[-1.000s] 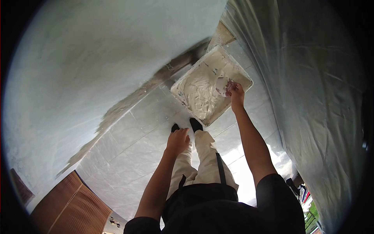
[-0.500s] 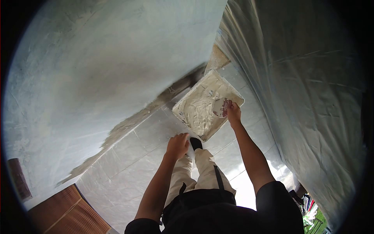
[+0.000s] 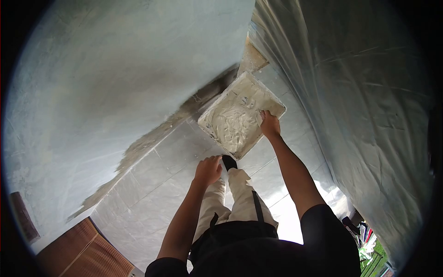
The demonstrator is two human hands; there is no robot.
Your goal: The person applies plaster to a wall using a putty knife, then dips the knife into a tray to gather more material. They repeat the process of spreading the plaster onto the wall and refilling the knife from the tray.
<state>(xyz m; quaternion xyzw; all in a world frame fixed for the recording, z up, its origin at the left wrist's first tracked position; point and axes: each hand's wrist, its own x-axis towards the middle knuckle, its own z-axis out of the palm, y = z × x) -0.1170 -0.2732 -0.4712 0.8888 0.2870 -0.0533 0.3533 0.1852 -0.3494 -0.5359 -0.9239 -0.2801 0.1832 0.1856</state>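
Note:
A square tub (image 3: 213,137) of thick off-white plaster (image 3: 236,117) lies on the floor ahead of my feet. Over its right side, my right hand (image 3: 270,124) is closed on a plaster scraper (image 3: 261,115), only a sliver of which shows past the fingers. The blade appears to be down at the plaster, though my hand hides most of it. My left hand (image 3: 208,170) hovers above my left leg, short of the tub, with its fingers loosely bent and nothing visible in them.
On the left rises a wall (image 3: 115,83) with a darker bare strip (image 3: 152,136) along its foot. Plastic sheeting (image 3: 360,115) hangs on the right. Tiled floor (image 3: 152,184) runs between them. A brown ribbed mat or panel (image 3: 87,251) is at lower left.
My right hand has turned, so the scraper's blade, visible before, is now mostly hidden. The tub sits slightly higher and further left in view. My left hand has barely moved.

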